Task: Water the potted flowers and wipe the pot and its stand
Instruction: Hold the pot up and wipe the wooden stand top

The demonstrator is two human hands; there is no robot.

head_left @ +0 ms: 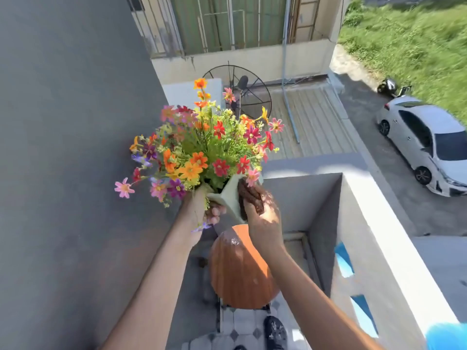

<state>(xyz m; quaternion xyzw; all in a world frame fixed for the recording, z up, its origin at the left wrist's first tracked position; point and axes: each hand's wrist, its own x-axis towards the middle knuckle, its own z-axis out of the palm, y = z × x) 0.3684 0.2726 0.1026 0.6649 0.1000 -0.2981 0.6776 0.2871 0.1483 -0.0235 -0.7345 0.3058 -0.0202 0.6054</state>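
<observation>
Two hands hold the work in the air above the stand [240,269], a round orange-brown wooden top seen below the forearms on a balcony. The left hand [202,210] supports the pot [228,198], a pale green angular container, from its left side and underside, fingers [217,212] closed around the lower wall. The right hand [262,218] presses a dark brown cloth [250,198] against the pot's right face, fingers closed on the cloth. The flowers [202,147], a dense multicoloured bunch, rise from the pot and lean away from the camera. The pot is clear of the stand, not resting on it. The step in hand appears to be wiping the pot's outer wall. The next move probably calls for turning the pot in the left hand to expose an unwiped face, then setting it aside or down so that the stand top can be wiped.
</observation>
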